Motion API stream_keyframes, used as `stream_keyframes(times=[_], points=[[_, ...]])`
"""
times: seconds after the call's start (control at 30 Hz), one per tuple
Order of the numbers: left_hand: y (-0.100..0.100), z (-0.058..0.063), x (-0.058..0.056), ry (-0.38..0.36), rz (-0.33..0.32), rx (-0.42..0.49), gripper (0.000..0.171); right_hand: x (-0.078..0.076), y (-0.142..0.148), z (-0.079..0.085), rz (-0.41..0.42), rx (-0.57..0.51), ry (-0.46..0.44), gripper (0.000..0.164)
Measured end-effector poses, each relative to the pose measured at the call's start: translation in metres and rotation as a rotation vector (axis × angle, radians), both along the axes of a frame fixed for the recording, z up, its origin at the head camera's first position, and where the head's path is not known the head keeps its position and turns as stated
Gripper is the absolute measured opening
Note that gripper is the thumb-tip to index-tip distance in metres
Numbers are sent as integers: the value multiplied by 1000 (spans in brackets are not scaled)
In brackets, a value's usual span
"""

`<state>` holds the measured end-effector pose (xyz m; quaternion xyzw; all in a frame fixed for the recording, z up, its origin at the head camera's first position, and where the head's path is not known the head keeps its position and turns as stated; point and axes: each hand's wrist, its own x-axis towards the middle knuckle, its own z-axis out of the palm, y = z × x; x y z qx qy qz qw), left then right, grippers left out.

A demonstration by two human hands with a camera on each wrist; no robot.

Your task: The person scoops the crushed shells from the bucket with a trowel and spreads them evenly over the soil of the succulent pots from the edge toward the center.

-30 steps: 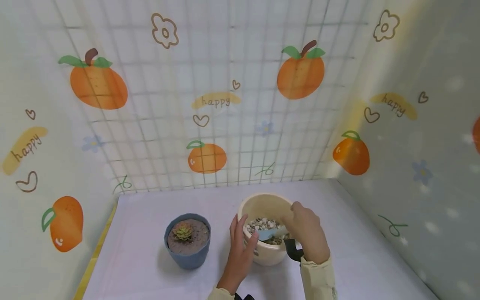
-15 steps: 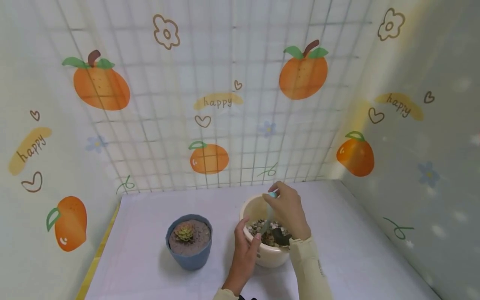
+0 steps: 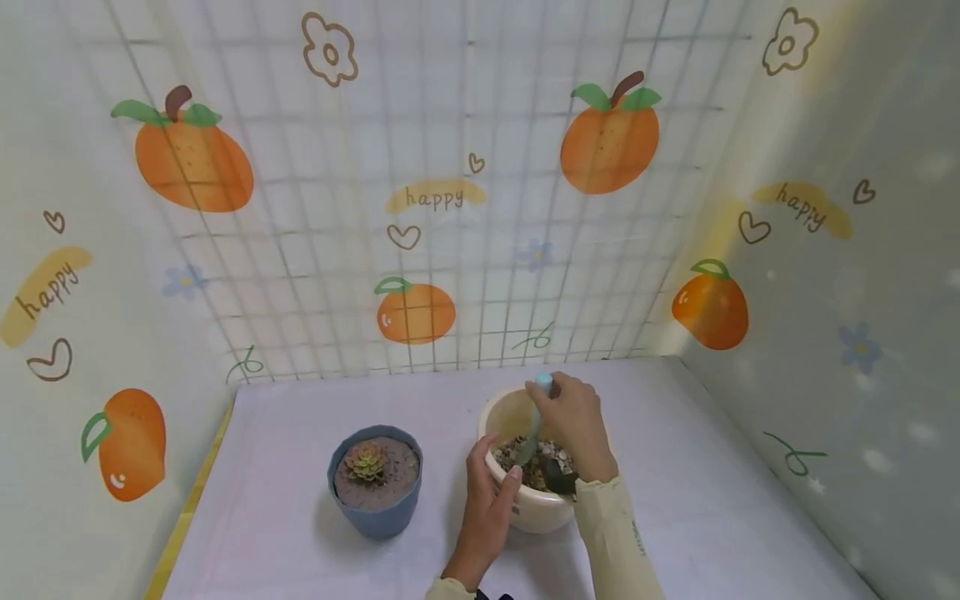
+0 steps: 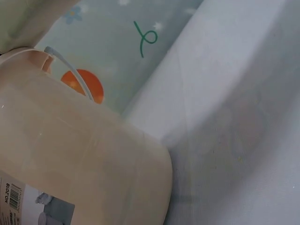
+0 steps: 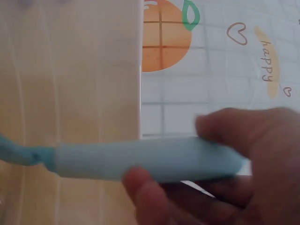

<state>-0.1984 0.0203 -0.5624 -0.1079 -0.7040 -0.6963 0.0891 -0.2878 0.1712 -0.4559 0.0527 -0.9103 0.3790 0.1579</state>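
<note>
A pale sheet (image 3: 330,250) printed with oranges and hearts hangs behind and beside a white-covered counter (image 3: 712,500). The light-blue trowel (image 5: 103,159) stands nearly upright inside the cream pot (image 3: 543,510), blade down at the gravel (image 3: 534,477), handle end rising about level with the far rim. The right hand (image 3: 576,421) is closed on that handle, thumb and fingers on opposite sides. The trowel looks light and fairly stiff, probably plastic; its smooth, rounded grip could turn in the fingers, so the thick handle seems the place to hold, rather than the narrow neck. The loose grey, white and brown gravel should shift readily yet drag on the blade. The left hand (image 3: 487,504) holds the near-left side of the cream pot, thumb at the rim; the smooth, rigid wall, carrying a barcode label (image 4: 14,201), may be slippery, and the lip looks the surer hold. To the left, apart from both hands, a blue pot (image 3: 382,523) contains greyish-brown soil (image 3: 397,479) and a small succulent (image 3: 367,461), likely the most fragile item.
</note>
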Motion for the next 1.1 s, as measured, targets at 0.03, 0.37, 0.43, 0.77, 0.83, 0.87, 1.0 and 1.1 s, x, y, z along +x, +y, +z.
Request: stream_keyframes(times=[0.03,0.37,0.43,0.77,0.83,0.87,1.0,1.1], points=[[0,0,0,0,-2,4,62,1,0,1,-17,11,12,33],[-1,-1,-1,-21,1,6,63,3,-2,1,-24,17,53,17],[-1,-2,-1,-20,3,5,62,1,-2,-1,29,14,17,16],[-2,-1,-2,-12,11,0,61,-1,-1,1,111,23,-50,43],[-3,0,-2,-10,12,0,61,0,-1,3,123,34,-69,42],[-3,0,-2,-11,12,0,61,0,-1,3,125,41,-82,41],[-3,0,-1,-9,7,9,61,1,-2,3,131,85,-173,38],[-2,0,-1,-3,5,11,60,1,-2,2,157,135,-233,39]])
